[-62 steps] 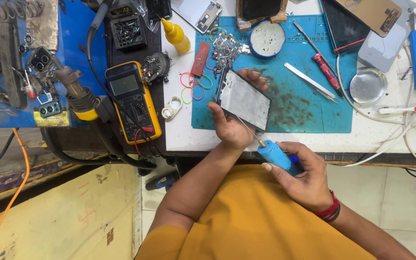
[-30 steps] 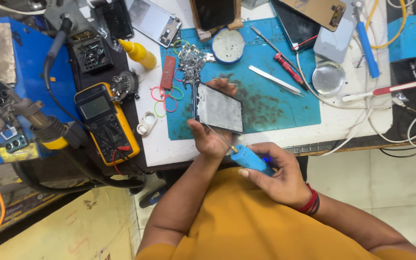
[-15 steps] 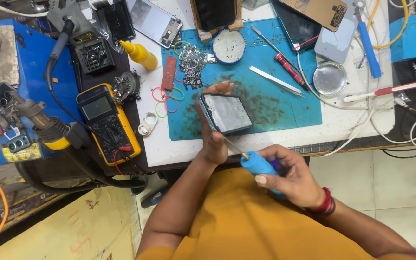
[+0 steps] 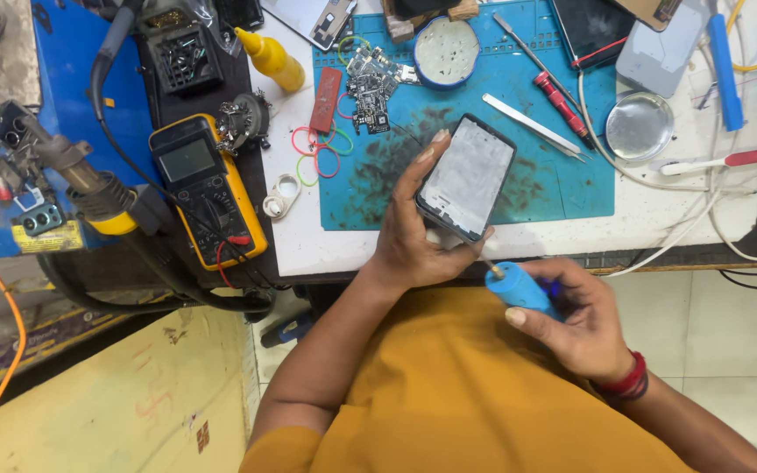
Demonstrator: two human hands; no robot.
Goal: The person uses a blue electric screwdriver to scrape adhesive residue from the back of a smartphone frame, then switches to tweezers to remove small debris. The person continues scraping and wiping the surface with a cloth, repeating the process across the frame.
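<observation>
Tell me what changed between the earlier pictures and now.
The left hand turned the phone: its grey face was square to the camera, then tipped flat, and now sits tilted. The right hand drew the blue screwdriver back from the phone's lower edge. Both hands kept their grips; the things on the teal mat stayed put.

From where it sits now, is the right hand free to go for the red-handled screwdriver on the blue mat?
Probably not at once. The right hand is closed around a blue-handled tool at the table edge. The red-handled screwdriver lies uncovered on the blue mat, so the path looks free once that tool is put down.
</observation>
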